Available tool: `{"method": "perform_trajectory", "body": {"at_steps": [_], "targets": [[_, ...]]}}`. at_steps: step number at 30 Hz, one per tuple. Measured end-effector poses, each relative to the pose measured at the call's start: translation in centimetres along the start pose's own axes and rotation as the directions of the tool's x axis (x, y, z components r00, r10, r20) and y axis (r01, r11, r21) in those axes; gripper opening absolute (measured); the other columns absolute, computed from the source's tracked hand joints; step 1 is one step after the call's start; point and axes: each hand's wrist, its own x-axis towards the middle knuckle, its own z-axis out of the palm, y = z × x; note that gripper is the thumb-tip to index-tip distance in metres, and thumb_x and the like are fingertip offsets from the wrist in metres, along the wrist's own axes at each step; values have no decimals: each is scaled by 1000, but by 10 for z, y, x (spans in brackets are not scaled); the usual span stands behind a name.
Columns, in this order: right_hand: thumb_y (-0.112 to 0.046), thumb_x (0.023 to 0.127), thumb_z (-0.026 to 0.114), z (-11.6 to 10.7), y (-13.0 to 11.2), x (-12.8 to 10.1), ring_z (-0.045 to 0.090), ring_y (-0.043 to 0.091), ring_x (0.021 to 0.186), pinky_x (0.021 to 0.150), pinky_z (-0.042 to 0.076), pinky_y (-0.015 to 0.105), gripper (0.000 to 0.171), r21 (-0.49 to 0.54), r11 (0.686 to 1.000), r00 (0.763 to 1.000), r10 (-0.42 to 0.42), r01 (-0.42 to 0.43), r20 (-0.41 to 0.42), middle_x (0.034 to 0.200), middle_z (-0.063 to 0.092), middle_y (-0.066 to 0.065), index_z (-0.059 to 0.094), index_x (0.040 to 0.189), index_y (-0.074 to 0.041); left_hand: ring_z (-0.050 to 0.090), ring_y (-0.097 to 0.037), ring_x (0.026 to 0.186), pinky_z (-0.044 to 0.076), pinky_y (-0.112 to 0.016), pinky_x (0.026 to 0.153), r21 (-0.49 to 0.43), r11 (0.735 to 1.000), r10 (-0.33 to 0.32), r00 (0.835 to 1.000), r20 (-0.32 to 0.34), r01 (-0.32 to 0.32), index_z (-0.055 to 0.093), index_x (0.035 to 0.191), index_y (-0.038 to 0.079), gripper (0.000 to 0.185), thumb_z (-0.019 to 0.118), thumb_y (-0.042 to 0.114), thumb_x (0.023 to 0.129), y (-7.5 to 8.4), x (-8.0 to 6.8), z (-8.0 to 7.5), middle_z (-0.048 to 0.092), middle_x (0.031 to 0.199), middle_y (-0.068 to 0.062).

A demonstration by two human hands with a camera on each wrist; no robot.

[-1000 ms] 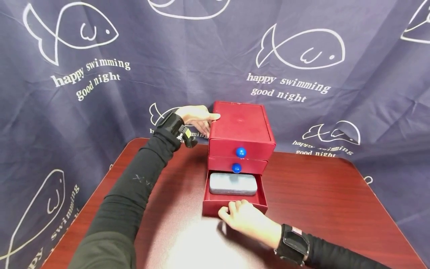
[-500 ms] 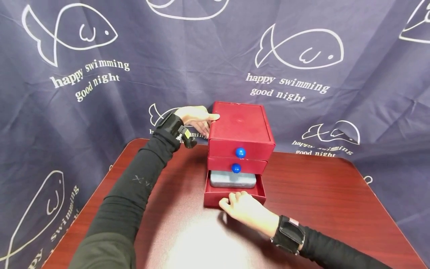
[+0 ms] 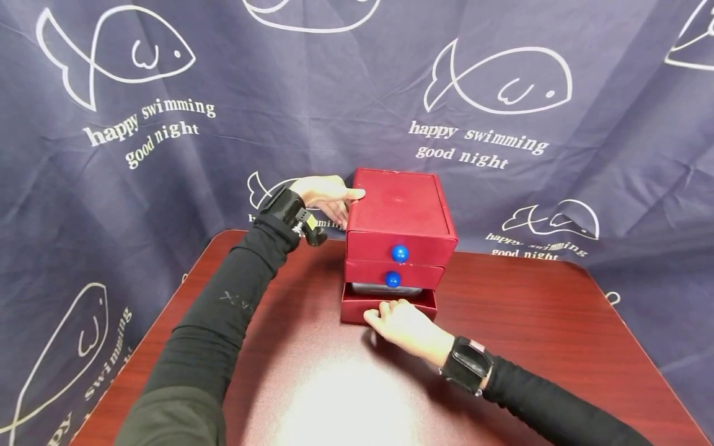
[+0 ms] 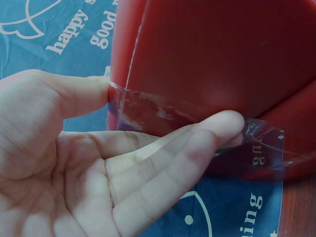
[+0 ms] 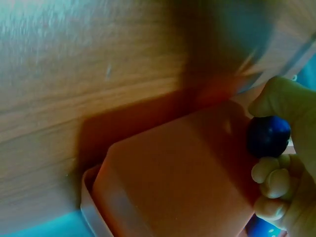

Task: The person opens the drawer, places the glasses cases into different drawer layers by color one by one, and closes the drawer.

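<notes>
A red drawer cabinet (image 3: 396, 204) stands on the table with blue ball knobs on its upper two drawers. At its upper left edge, my left hand (image 3: 326, 193) rests its thumb on top and lays extended fingers along the side, as the left wrist view also shows. The bottom drawer (image 3: 359, 311) is pulled out a short way. Its blue knob (image 5: 269, 137) is pinched between the thumb and curled fingers of my right hand (image 3: 409, 327). Inside lies a pale grey rounded case (image 3: 365, 289), mostly hidden under the middle drawer (image 3: 362, 272).
The reddish wooden table (image 3: 519, 310) extends around the cabinet, with bright glare in front. A dark blue curtain (image 3: 334, 80) printed with white fish and lettering hangs close behind. Clear tape (image 4: 158, 108) runs across the cabinet's red panel.
The right hand has moved away from the viewer with the bottom drawer, which slid further into the cabinet. More of the grey case is now covered. The left hand stays in place.
</notes>
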Motion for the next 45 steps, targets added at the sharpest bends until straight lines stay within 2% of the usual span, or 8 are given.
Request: {"method": "perform_trajectory", "body": {"at_steps": [6,10,21,31,40,45], "targets": [[-18,78,86,7,7,3,58,16,55,51,41,25,39,-8,1000,1000,-2,2,-1,65,54,1,48,87,-13,76,-35,93,57,-46,99,-20,1000,-1,1000,-5,1,56,127,-8,48,51,35,107,2,-1,1,72,99,-19],[-19,76,87,13,11,4,58,16,54,51,39,24,43,-14,1000,1000,1,-1,-11,64,54,1,46,86,-13,75,-36,95,55,-47,102,-12,1000,-10,1000,-8,9,57,129,-10,52,51,36,107,2,-1,1,74,98,-19],[-4,76,83,30,19,6,57,16,60,52,39,25,38,-7,1000,993,24,-25,-114,63,55,2,47,86,-11,76,-30,87,55,-47,102,-10,1000,-5,1000,-10,5,57,128,-11,52,51,36,107,1,1,1,74,97,-19],[-18,78,87,37,15,7,57,16,57,54,44,27,39,-5,997,984,70,-72,-161,64,55,2,49,86,-13,76,-31,85,56,-47,100,-31,1000,-2,1000,-9,2,55,129,-9,50,51,35,107,0,0,2,72,97,-20],[-20,75,89,39,13,11,55,15,51,46,37,23,42,4,996,977,91,-92,-191,62,53,1,47,82,-13,76,-27,81,56,-48,101,-18,1000,6,1000,-13,-6,53,126,-5,44,51,35,107,0,1,2,71,102,-20],[-26,73,91,36,12,14,53,14,48,45,34,23,47,-25,994,975,99,-106,-198,60,52,1,47,80,-13,76,-25,79,56,-47,101,-20,1000,-10,1000,-11,10,55,130,-9,50,51,36,107,1,0,2,72,98,-19]]}}
